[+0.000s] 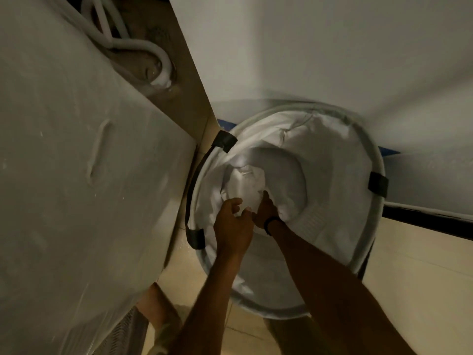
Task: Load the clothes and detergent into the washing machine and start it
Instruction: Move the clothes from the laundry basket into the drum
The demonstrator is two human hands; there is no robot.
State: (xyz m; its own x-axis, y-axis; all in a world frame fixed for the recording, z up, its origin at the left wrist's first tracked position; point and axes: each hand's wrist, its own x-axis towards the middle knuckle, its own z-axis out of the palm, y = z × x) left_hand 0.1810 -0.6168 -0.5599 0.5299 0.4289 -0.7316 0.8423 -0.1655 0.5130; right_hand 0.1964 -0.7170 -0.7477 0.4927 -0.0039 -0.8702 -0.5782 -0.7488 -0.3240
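Head view: looked straight down on the first step, clothes not yet loaded. Found the white clothes [243, 180] bunched low inside a round fabric hamper [332, 139], set on the tiled floor [409, 278] against the wall [307, 60]. Showed the left hand [231, 224] curled onto a fold, thumb and fingers pinching cloth. Showed the right hand [266, 210], black wristband [270, 224] at the wrist, sunk into the bundle with fingers hidden, so could not tell its grip. Called next, by judgement, for gathering the bundle, lifting it clear of the rim and swinging left to the covered washing machine [89, 149] just beside. Showed neither lid nor detergent. Noted the hamper's black handle [192, 185] between the two, hoses [143, 47] behind the machine, and loose liner fabric likely to drag up with the load.
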